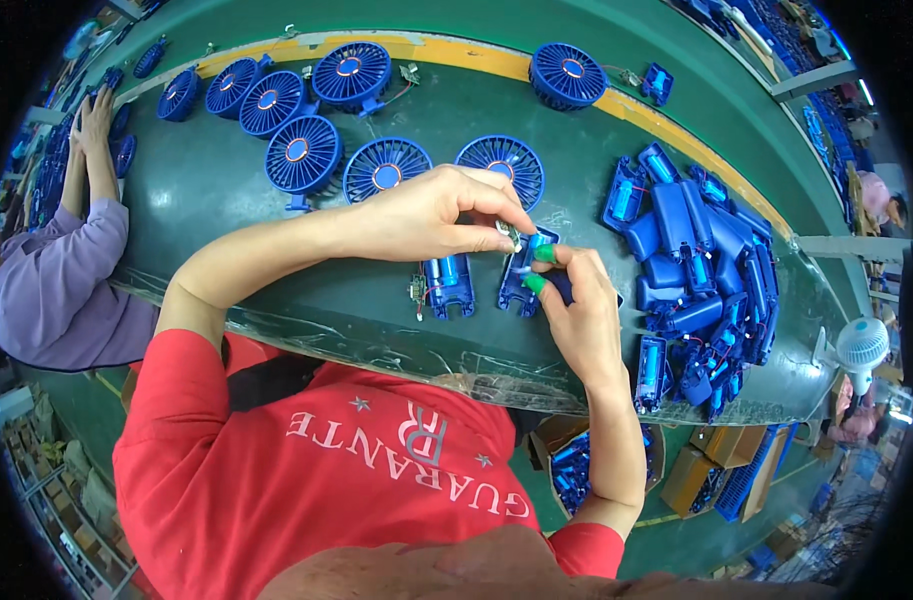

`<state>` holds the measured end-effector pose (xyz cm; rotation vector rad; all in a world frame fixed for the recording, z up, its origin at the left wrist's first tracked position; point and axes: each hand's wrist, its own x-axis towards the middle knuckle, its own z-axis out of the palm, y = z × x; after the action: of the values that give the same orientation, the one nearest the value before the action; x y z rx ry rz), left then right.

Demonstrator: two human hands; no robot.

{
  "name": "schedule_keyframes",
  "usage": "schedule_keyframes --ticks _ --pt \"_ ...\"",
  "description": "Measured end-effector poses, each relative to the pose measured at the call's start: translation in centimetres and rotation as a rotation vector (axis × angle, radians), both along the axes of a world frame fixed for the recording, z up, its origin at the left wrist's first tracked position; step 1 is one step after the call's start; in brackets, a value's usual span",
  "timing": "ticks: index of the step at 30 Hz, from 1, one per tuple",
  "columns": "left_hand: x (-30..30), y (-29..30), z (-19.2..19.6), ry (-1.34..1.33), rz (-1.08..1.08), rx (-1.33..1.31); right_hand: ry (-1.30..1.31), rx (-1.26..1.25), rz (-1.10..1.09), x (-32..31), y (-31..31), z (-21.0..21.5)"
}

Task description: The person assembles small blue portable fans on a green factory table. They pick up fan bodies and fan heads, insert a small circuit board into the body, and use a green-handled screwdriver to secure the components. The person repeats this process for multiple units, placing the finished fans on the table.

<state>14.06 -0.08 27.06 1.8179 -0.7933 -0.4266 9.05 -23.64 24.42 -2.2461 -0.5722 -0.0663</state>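
Note:
My left hand (446,212) reaches across and pinches a small circuit board (508,236) between thumb and fingertips. Directly below is a blue fan-handle shell (517,290) with a light blue battery cell inside. My right hand (581,310), green tape on its thumb and forefinger, grips this shell from the right; the exact contact of the fingertips is partly hidden. Beside it lies a second open handle shell (448,287) with a cell, and a small board on wires at its left. Two round blue fan heads (386,172) (500,165) lie just beyond my hands.
More blue fan heads (296,152) lie at the far left of the green table (376,335). One fan head (567,76) sits by the yellow strip. A heap of blue handle shells (701,265) covers the right side. Another person's hands (97,120) work at the left.

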Motion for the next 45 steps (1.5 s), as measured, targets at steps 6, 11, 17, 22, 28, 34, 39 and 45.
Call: schedule_keyframes --ticks 6,11,17,22,28,34,39,45 --pt "0.0 -0.2 -0.9 -0.026 0.018 -0.037 -0.107 -0.064 0.05 -0.5 -0.5 -0.7" --pt "-0.4 0.1 -0.9 0.017 0.055 -0.052 -0.245 -0.163 0.078 -0.5 1.3 -0.3" --pt "-0.7 0.6 -0.7 0.096 0.059 -0.051 -0.303 -0.106 0.153 0.5 2.0 -1.7" --pt "-1.3 0.2 -1.4 0.482 0.078 -0.337 0.263 0.382 -0.03 -0.2 1.2 -0.9" --pt "-1.2 -0.3 -1.4 0.546 -0.007 -0.391 0.505 0.588 0.027 -0.7 1.0 0.7" --pt "-1.2 -0.3 -1.5 0.555 -0.021 -0.397 0.416 0.467 0.117 -0.6 0.9 0.6" --pt "-1.5 -0.7 -1.1 0.443 0.01 -0.308 0.417 0.531 0.112 -1.0 1.2 0.1" --pt "-1.7 -1.6 -1.6 0.166 0.077 -0.234 0.487 0.619 0.019 -1.9 1.5 -0.5"
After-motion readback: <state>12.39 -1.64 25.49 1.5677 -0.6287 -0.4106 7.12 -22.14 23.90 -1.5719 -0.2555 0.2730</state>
